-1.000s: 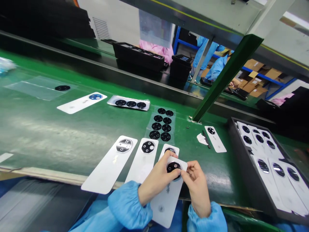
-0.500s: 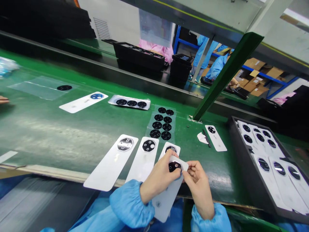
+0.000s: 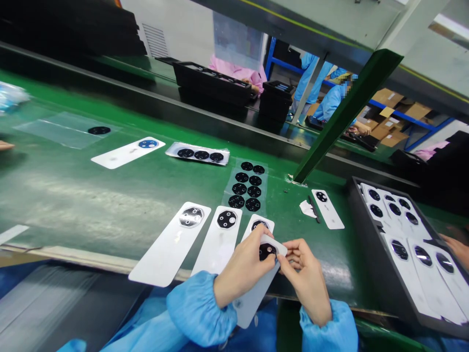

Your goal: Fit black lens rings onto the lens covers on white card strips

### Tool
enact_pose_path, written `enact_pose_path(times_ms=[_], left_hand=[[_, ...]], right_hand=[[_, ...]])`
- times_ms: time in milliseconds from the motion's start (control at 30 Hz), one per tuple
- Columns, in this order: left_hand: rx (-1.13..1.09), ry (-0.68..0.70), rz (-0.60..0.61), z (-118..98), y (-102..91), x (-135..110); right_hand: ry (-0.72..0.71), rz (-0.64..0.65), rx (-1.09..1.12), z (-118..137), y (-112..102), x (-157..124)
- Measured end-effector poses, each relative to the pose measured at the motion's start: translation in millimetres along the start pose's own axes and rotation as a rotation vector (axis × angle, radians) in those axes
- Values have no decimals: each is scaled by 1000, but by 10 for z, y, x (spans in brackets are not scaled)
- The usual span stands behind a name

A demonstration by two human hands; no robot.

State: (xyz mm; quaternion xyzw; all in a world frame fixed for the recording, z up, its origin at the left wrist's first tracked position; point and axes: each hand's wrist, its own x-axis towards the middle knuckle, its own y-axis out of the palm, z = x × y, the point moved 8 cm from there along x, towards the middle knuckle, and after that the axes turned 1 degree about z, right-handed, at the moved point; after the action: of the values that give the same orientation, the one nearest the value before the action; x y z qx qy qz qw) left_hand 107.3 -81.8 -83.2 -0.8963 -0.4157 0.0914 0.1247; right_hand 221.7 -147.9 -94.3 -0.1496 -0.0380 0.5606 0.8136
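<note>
My left hand (image 3: 246,259) grips a white phone back cover (image 3: 252,300), its thumb pressing on the black round camera lens piece (image 3: 266,251) near the top. My right hand (image 3: 303,274) is closed at the cover's upper right corner, thumb and fingers pinched on the edge beside the lens piece. The cover is tilted over the bench's front edge. Under and behind my left hand, another white cover (image 3: 264,221) is partly hidden. Two more covers, one in the middle (image 3: 216,247) and one at left (image 3: 164,254), lie alongside with round lens pieces on them.
A clear sheet of black lens pieces (image 3: 245,186) lies on the green bench, beside a stacked pack (image 3: 200,154). At right are a small cover (image 3: 330,212), a black stick (image 3: 314,210) and a black tray (image 3: 384,278) of covers. Another person's hand (image 3: 456,249) reaches there.
My right hand has shifted slightly right and up at the cover's corner. The held cover has moved a little. Another person's hand has appeared at the right edge by the tray.
</note>
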Motion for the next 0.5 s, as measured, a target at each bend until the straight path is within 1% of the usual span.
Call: enact_pose_path(times_ms=[300, 400, 500], left_hand=[[19, 14, 0, 6, -3, 31], [17, 12, 1, 11, 6, 33], [29, 7, -2, 5, 9, 24]], right_hand=[[27, 24, 95, -40, 3, -13], [26, 0, 52, -35, 5, -16], [8, -53, -31, -17, 1, -19]])
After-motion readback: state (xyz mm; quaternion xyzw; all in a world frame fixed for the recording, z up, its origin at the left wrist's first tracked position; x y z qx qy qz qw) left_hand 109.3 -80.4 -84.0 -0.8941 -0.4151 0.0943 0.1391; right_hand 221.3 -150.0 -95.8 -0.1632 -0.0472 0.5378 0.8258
